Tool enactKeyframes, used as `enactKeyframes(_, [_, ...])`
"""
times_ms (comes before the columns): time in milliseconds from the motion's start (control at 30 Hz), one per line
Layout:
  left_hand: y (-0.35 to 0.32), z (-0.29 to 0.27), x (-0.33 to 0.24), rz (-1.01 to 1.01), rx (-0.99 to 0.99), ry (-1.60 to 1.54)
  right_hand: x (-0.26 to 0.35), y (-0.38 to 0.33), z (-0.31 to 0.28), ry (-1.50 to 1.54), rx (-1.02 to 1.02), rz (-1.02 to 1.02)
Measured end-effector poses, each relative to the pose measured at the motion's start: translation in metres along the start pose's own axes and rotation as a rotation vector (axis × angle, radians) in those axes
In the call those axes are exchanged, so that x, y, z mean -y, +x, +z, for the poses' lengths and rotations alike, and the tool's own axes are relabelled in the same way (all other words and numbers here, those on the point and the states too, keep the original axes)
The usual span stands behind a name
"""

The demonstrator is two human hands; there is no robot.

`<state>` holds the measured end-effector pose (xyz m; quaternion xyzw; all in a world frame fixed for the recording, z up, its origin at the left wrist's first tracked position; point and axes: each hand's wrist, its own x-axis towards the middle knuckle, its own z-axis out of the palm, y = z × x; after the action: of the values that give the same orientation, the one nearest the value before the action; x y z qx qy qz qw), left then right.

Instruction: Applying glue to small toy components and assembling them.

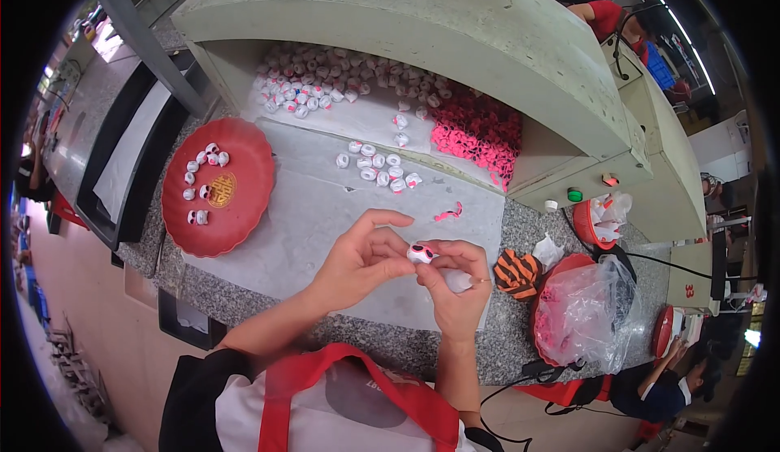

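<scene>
Between my two hands, over the grey sheet (pixel 317 200), is a small round white piece (pixel 420 253) with a pink and black eye-like trim. My left hand (pixel 366 255) pinches its left side with thumb and fingers, the index finger arched above. The fingertips of my right hand (pixel 459 298) press on the piece's other side. Tucked in that same hand is a small whitish bottle (pixel 457 281) with a thin tip, partly hidden by the fingers. Beyond my hands lie a few loose pink and black trims (pixel 449 212) and a group of plain white pieces (pixel 396 184).
A red scalloped plate (pixel 177 220) at left carries several white pieces. Under the pale metal hood (pixel 390 13) are heaped white pieces (pixel 325 66) and pink trims (pixel 475 135). At right are an orange-black striped cloth (pixel 517 273), a red basket (pixel 587 229) and a plastic bag (pixel 593 306).
</scene>
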<state>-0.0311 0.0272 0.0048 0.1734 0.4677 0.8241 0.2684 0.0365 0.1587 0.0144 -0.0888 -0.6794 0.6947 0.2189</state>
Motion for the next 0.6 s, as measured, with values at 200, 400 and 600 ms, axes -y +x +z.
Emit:
enactKeyframes(200, [-0.004,-0.007,-0.004,0.082,0.120,0.306,-0.003,0.003,-0.013,0.219,0.142,0.178])
enactKeyframes(400, [-0.004,-0.009,-0.009,0.107,0.138,0.494,-0.006,0.003,-0.010,0.237,0.147,0.210])
enactKeyframes(600, [-0.019,-0.036,-0.002,-0.020,-0.081,0.359,-0.032,0.003,0.022,0.231,0.159,0.361])
